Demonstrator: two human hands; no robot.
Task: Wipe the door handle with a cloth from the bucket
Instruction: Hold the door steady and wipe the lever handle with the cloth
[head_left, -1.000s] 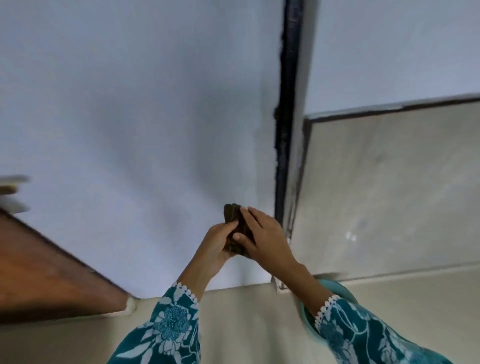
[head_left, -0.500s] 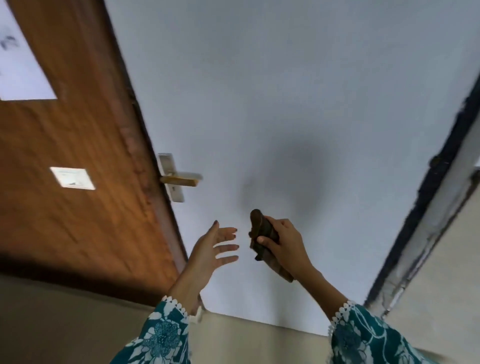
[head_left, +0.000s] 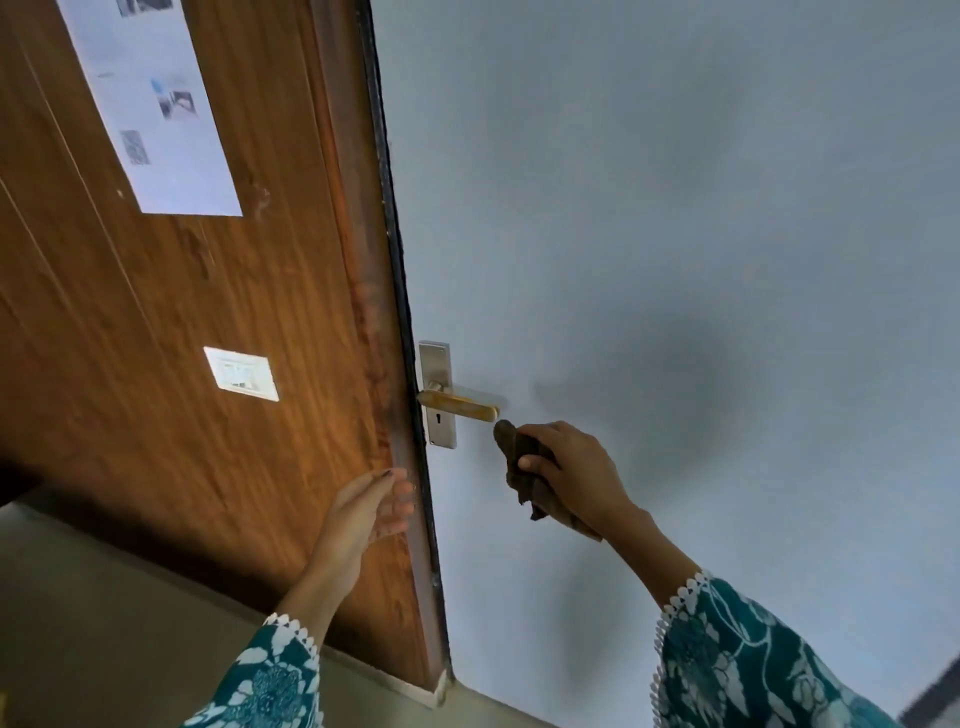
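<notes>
Right hand: closed around a dark brown cloth, thumb pressed across the fold. The upper end of the cloth protrudes above the fingers and sits just below and to the right of the free tip of the door handle; contact between the two cannot be confirmed. The lower end of the cloth hangs below the palm.

Left hand: open, fingers extended and loosely spread, holding nothing, positioned in front of the lower edge of the wooden door, below the handle.

The handle is a horizontal lever, brass-toned, mounted on a silver backplate with a keyhole. A printed sheet and a small label are fixed to the door face. A pale blue wall lies right of the door edge. Both sleeves carry a teal floral pattern.
</notes>
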